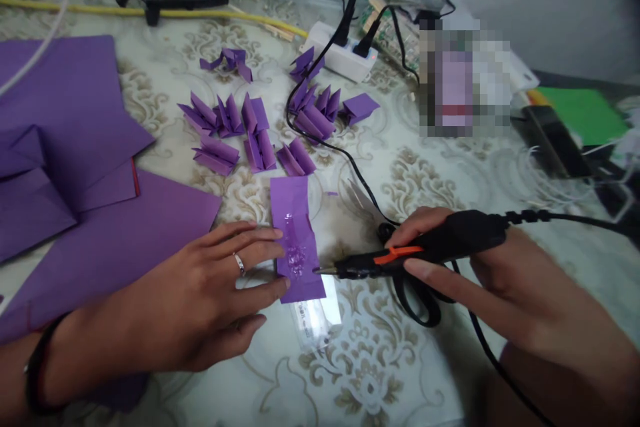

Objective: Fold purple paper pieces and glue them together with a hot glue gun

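Observation:
A strip of purple paper (314, 240) lies on the patterned table, with shiny, clear glue spread along its middle. My left hand (195, 300) rests flat with its fingers apart, the fingertips touching the strip's left edge. A black glue gun (435, 243) with an orange trigger is gripped in my right hand (515, 307). Its metal nozzle points left and meets or hovers just over the strip's right edge; which one I cannot tell. Beneath the strip's lower end, a clear piece with small print (313, 327) sticks out. Black looped handles (423, 313), seemingly of scissors, show below the glue gun.
Several folded purple paper pieces (260, 150) stand beyond the strip. Large purple sheets (60, 93) cover the left side. A white power strip (340, 53) has black plugs in it; a cord (357, 170) crosses the table. Green paper (580, 113) and a dark phone-like slab (555, 140) lie right.

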A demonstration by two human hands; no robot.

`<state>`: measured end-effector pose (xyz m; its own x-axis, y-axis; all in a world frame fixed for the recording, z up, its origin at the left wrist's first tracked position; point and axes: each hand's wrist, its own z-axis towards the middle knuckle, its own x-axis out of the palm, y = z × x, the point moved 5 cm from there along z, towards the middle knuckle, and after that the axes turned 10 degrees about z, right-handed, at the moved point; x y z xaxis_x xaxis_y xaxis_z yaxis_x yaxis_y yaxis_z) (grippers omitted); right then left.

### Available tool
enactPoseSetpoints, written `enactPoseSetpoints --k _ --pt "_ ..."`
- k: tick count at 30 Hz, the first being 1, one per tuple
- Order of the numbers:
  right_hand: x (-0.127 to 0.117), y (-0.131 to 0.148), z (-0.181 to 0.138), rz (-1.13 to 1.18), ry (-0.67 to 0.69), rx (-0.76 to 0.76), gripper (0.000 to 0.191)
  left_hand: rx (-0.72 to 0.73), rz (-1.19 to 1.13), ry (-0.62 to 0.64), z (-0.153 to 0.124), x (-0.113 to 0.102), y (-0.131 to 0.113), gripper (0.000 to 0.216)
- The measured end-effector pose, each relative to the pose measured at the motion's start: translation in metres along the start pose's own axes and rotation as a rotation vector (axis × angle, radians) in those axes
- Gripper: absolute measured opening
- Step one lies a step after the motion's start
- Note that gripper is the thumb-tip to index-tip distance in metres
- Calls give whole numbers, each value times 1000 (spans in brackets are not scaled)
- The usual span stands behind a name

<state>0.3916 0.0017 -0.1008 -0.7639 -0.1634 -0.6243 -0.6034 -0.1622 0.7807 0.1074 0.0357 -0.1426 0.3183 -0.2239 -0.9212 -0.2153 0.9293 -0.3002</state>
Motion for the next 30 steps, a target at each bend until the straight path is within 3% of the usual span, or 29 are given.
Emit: enactPoseSetpoints --k 4,6,11,16,19,26,30 --pt "-21 -23 -7 16 -313 44 29 0 83 -25 3 2 -4 20" --pt "-21 -30 -6 -16 -400 9 30 -15 148 -59 7 3 -7 10" --pt "-6 -23 10 -72 -385 -107 24 16 304 -67 14 6 -19 8" --pt "3 -8 4 -171 -478 -207 15 -26 396 -68 11 5 -27 14" --pt "18 -12 -8 -196 -486 -231 26 -60 449 -75 6 8 -31 14" --pt "44 -22 -32 -106 -440 -188 39 -85 530 -93 0 20 -35 25" --pt "44 -4 -42 29 -469 -99 29 -126 549 -195 -9 0 -31 26"
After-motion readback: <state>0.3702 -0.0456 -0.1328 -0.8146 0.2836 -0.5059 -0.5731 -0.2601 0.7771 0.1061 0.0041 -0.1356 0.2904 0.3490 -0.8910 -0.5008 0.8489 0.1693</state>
